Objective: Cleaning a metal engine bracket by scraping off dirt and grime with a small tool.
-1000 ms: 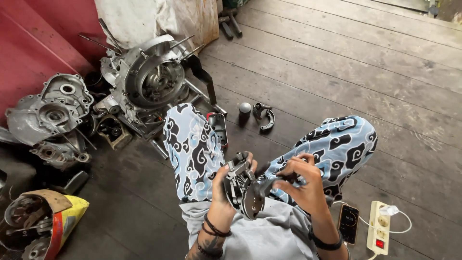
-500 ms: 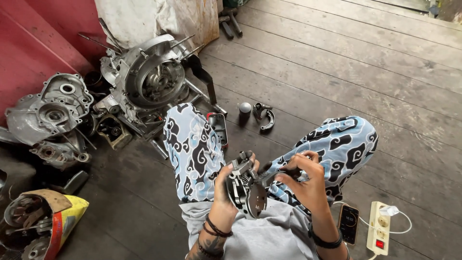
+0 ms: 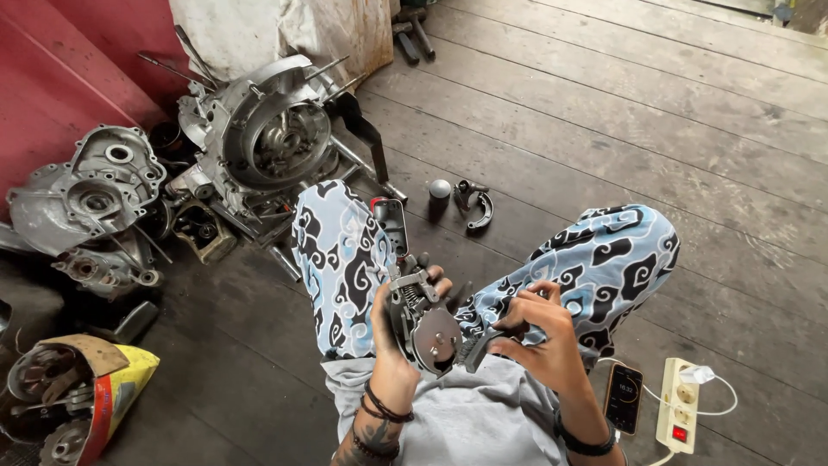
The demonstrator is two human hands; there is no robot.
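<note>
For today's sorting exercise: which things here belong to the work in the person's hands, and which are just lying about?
In hand:
- left hand grips a metal engine part
- right hand at its dark handle

Lying about:
- engine cases
- steel ball
- phone
- power strip
- yellow bag

A torn yellow-and-red sack (image 3: 103, 388) lies near left; a lit dark phone screen (image 3: 623, 397) lies near right on the floor.

Grimy metal clutch assembly (image 3: 425, 324) — round plate, exposed spring — upright, above lap
</note>
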